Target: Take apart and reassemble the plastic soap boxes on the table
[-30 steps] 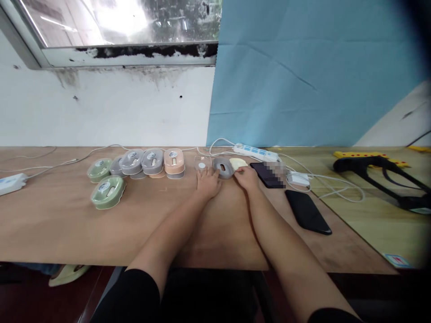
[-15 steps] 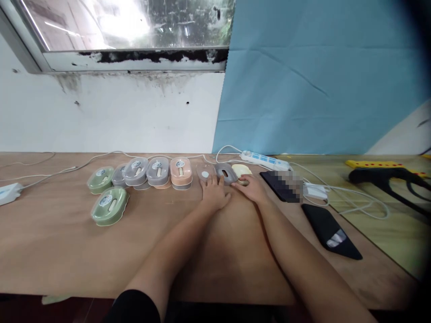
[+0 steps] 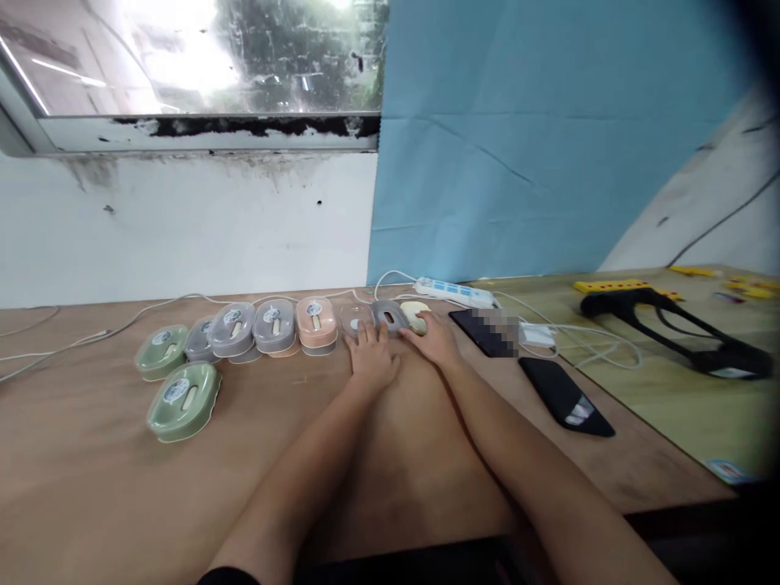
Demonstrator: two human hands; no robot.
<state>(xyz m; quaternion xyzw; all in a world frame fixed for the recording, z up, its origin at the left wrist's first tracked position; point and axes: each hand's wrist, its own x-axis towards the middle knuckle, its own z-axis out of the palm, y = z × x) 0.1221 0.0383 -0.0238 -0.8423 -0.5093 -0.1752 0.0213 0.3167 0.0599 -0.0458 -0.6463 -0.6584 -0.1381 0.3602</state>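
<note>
My left hand (image 3: 370, 357) lies palm down on the table with its fingers spread. Its fingertips touch the near edge of a clear plastic lid (image 3: 355, 314) and a grey piece with a dark slot (image 3: 388, 315). Beside these sits a rounded cream piece (image 3: 415, 314), and my right hand (image 3: 437, 340) reaches its near right edge with fingers stretched out. The right fingertips rest at or on that piece; whether they grip it I cannot tell. To the left stand lidded oval boxes: a pink one (image 3: 317, 323), a grey one (image 3: 275, 327) and a green one (image 3: 184, 404).
A white and blue power strip (image 3: 454, 291) with white cables runs along the back. Right of my hands lie a phone-like dark slab (image 3: 478, 331), a black flat case (image 3: 564, 398) and a white adapter (image 3: 536, 335). A black frame-like object (image 3: 661, 325) lies further right.
The view has turned slightly to the right, so everything sits further left. Both hands stay by the same pieces; the right fingers have shifted slightly at the cream piece.
</note>
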